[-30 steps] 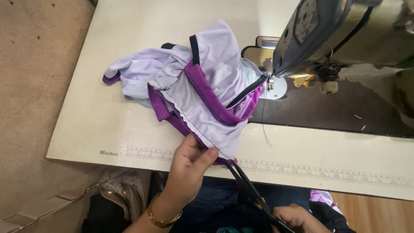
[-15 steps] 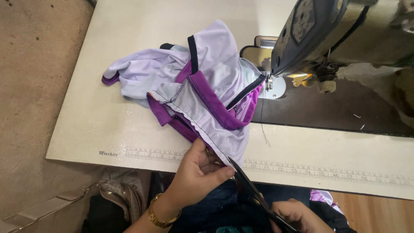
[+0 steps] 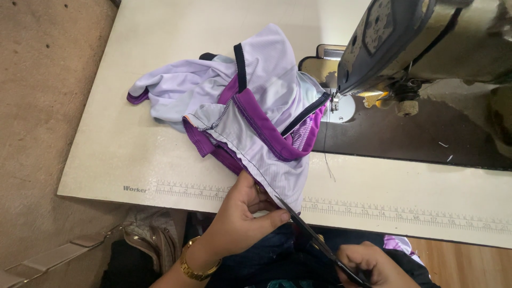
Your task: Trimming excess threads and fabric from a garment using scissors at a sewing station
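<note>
The left hand [image 3: 242, 218] pinches the lower edge of a lilac and purple garment [image 3: 250, 125] heaped on the cream table [image 3: 133, 160] beside the sewing machine [image 3: 421, 37]. The right hand [image 3: 370, 266], its grip closed around black scissors [image 3: 306, 232], points the blades at that pinched edge.
</note>
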